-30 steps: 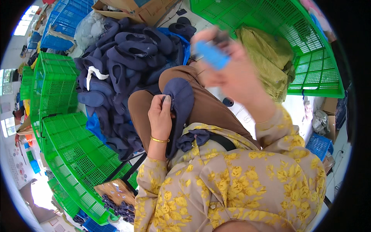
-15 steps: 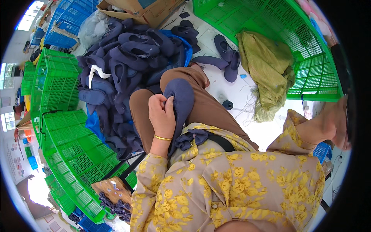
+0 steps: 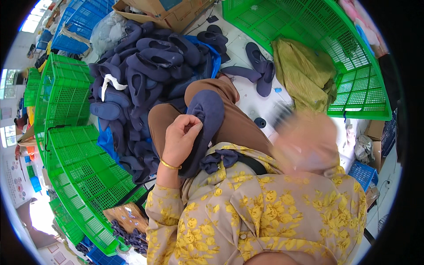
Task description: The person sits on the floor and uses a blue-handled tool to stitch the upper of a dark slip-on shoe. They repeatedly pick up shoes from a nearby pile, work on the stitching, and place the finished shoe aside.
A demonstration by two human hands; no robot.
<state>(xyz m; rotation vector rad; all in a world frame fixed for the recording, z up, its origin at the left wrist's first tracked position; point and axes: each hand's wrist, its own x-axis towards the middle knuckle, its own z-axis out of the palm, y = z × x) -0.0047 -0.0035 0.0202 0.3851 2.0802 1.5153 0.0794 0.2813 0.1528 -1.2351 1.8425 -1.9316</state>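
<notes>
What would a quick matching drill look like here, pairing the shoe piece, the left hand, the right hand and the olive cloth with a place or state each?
1 shoe piece
2 left hand
3 right hand
4 olive cloth

a blurred in motion
b draped over the brown-trousered knee
c lying against the big green crate
d pinching the piece's edge

Pairs: 1-b, 2-d, 3-a, 4-c

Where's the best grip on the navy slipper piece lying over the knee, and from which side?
Take the navy slipper piece at its upper rounded end, from the person's left, as the left hand pinches it now. That edge stands free above the knee; the lower part drapes flat on the lap. The right hand is blurred.
</notes>
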